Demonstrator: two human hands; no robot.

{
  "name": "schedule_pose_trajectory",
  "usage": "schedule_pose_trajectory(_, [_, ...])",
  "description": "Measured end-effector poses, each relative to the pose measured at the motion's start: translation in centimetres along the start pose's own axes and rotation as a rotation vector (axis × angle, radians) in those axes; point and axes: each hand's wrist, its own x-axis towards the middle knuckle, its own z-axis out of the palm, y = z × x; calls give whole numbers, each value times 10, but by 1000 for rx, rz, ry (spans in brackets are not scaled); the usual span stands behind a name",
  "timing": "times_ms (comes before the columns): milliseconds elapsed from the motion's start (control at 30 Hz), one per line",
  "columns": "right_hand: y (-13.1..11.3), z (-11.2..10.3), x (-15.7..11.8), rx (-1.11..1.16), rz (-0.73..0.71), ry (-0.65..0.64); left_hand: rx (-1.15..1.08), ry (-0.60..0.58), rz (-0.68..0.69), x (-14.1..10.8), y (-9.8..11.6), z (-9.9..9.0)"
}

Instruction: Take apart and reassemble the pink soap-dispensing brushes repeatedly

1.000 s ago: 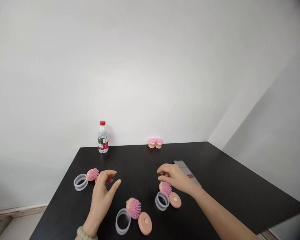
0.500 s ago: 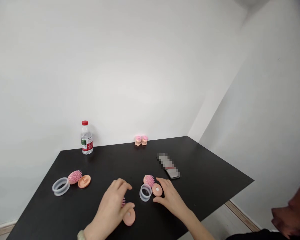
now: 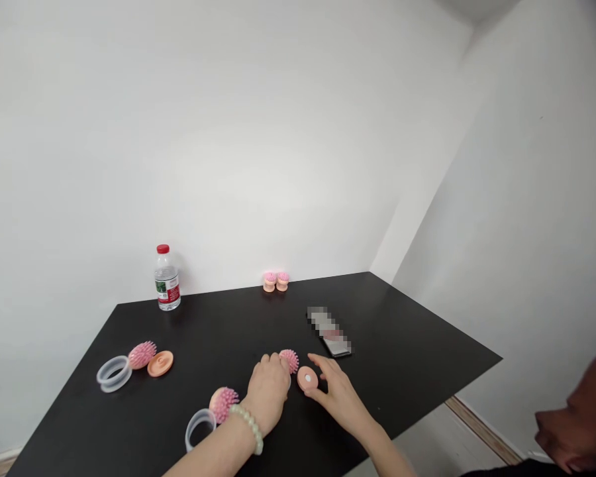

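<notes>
My left hand, palm down with fingers curled, covers most of a clear plastic ring; its fingertips are hidden. Just behind it is a pink spiky brush head. To the right, my right hand has its thumb and forefinger spread around a round peach disc with a white centre. The thumb is at the disc's lower edge, the forefinger beyond its far edge. Beside my left wrist, which wears a bead bracelet, lie another pink brush head and another clear ring.
On the black table, a third clear ring, a brush head and a peach disc lie at left. A water bottle, two brushes and a phone are farther back. A person is at right.
My left hand has moved right, over the clear ring near my right hand. The brush head and ring it covered now show; the disc there is out of sight. My right hand stays by its disc.
</notes>
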Motion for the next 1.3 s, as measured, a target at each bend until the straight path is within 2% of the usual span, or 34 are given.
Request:
schedule_pose_trajectory(167, [-17,-8,23,12,-122,-24,-271,100,60,-15,-15,-28])
schedule_pose_trajectory(333, [-38,7,47,7,-224,-131,-556,214,47,-32,-37,-53])
schedule_pose_trajectory(500, [-54,15,62,77,-221,-90,-704,352,-4,-49,-70,-67])
schedule_pose_trajectory(633, [-89,12,66,265,-243,-59,-726,456,-45,-58,-98,-75])
schedule_pose_trajectory(767, [-137,21,68,538,-381,-63,-681,527,-58,-64,-113,-73])
schedule_pose_trajectory(867, [-160,35,71,512,-471,-110,-631,572,-40,-70,-118,-68])
schedule_pose_trajectory(1033, [-163,58,80,580,-545,-224,-631,584,3,-79,-123,-67])
schedule_pose_trajectory(1167, [-154,68,77,709,-550,-193,-758,540,51,-81,-123,-62])
schedule_pose_trajectory(1300, [-144,70,70,734,-555,-191,-860,545,12,-80,-118,-55])
